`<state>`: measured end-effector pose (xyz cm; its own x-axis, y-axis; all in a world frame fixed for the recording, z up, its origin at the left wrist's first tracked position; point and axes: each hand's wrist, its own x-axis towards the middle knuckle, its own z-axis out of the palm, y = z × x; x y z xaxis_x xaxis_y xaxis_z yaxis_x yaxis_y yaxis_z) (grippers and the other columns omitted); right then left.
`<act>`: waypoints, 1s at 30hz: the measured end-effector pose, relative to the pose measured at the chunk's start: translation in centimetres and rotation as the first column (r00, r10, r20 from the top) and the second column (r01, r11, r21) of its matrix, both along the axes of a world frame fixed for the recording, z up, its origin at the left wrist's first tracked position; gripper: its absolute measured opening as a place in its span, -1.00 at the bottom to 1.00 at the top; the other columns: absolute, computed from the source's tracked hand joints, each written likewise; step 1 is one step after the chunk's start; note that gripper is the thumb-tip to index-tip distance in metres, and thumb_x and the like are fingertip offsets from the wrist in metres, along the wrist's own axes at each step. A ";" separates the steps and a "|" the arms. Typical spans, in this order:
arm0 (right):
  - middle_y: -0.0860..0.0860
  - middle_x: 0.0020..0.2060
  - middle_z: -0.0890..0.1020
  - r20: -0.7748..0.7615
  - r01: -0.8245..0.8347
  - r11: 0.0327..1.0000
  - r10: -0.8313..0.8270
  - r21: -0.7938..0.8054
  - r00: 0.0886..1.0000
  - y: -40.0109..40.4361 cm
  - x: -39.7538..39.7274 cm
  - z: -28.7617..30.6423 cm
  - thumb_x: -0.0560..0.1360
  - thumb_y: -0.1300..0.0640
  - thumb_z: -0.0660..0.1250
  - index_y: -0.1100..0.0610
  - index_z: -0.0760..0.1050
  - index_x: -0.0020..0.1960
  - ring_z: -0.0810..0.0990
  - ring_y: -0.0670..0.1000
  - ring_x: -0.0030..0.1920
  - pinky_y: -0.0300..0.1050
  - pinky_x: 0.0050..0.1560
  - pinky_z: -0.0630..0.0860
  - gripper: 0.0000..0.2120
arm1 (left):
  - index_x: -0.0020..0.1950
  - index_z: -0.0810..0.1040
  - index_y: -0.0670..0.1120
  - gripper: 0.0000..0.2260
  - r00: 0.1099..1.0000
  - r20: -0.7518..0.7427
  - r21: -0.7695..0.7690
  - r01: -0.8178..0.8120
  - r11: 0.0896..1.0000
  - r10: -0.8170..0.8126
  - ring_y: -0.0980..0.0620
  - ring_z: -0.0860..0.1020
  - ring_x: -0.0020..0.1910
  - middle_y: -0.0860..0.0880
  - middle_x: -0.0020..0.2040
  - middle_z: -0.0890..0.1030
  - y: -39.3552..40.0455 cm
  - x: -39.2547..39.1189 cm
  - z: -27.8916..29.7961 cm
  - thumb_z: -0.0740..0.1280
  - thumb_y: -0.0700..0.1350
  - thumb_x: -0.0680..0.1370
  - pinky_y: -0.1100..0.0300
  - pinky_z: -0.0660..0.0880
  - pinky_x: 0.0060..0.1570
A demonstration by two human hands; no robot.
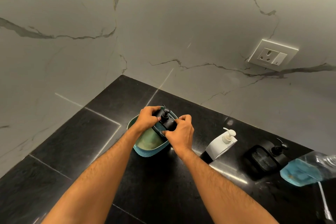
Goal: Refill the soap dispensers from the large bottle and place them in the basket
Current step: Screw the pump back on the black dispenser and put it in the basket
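A black soap dispenser (166, 121) with a pump top sits tilted inside the far end of a teal ribbed basket (152, 150). My left hand (148, 117) grips its left side and my right hand (181, 132) grips its near right side. A white dispenser (221, 144) stands on the black counter to the right. Further right is a second black dispenser (263, 158) with a sponge tray. The large clear bottle (309, 168), with blue liquid in it, lies on its side at the right edge.
The black stone counter (91, 142) meets marble walls in a corner behind the basket. A white wall socket (271, 55) sits up on the right wall. A thin white strip (324, 203) lies on the counter near the bottle.
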<state>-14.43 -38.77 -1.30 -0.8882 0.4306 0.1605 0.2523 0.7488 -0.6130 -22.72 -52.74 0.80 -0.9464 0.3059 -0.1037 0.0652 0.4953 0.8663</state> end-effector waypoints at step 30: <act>-0.05 0.10 0.40 -0.012 -0.084 0.995 0.085 0.044 0.996 0.6 1.3 0.4 0.34 -0.07 0.61 0.10 0.52 0.18 0.47 -0.06 0.08 -0.21 0.07 0.52 -0.47 | 0.38 0.59 -0.16 -0.55 0.982 -0.036 0.079 -0.184 0.980 0.187 -0.02 0.61 0.28 -0.11 0.26 0.67 -0.1 1.1 -0.6 0.46 -0.32 0.49 0.01 0.49 0.40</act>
<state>-13.13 -38.20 -0.90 -0.9186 0.3464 0.1902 0.1785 0.7931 -0.5824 -21.63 -52.85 0.21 -0.9905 0.1301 -0.0448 0.0166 0.4363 0.8997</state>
